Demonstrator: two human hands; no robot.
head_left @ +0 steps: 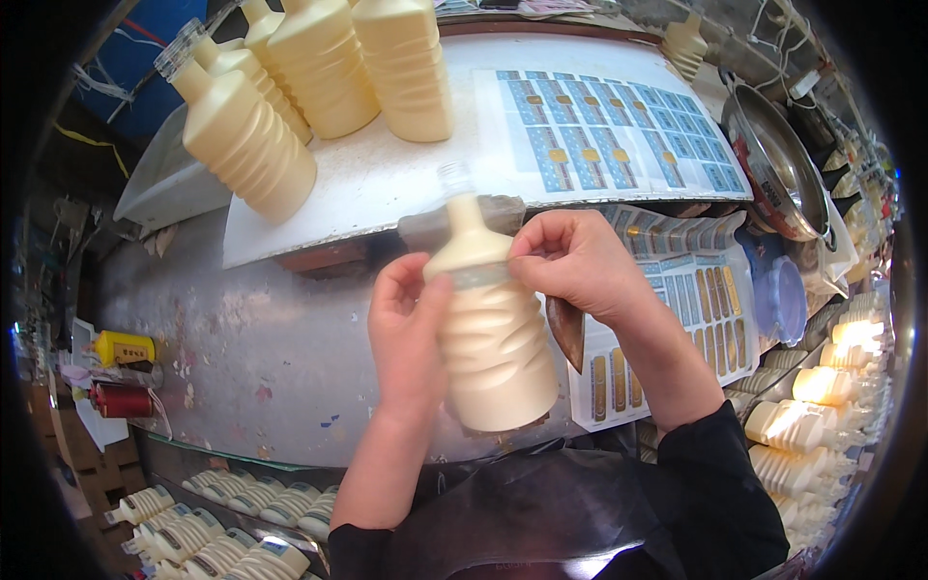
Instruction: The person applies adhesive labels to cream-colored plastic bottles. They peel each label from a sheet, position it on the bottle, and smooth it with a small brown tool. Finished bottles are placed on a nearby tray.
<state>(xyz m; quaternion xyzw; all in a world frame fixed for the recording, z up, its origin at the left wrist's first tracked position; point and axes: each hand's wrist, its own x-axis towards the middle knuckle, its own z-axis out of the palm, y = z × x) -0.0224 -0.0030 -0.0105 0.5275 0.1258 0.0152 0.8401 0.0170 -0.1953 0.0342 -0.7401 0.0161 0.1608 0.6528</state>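
A cream ribbed plastic bottle (493, 338) with a clear cap stands upright in the middle of the view, held between both hands. My left hand (406, 333) wraps its left side, thumb on the shoulder. My right hand (580, 261) pinches a clear band (478, 277) around the bottle's neck. Beyond the bottle lies a sheet of blue and gold stickers (609, 130) on a white board (377, 184).
Several more cream bottles (319, 87) stand at the back left of the board. A metal bowl (773, 164) sits at the right, a second sticker sheet (677, 309) below it. Rows of bottles lie at lower left (222, 532) and right (812, 425). Red and yellow spools (121, 377) sit at left.
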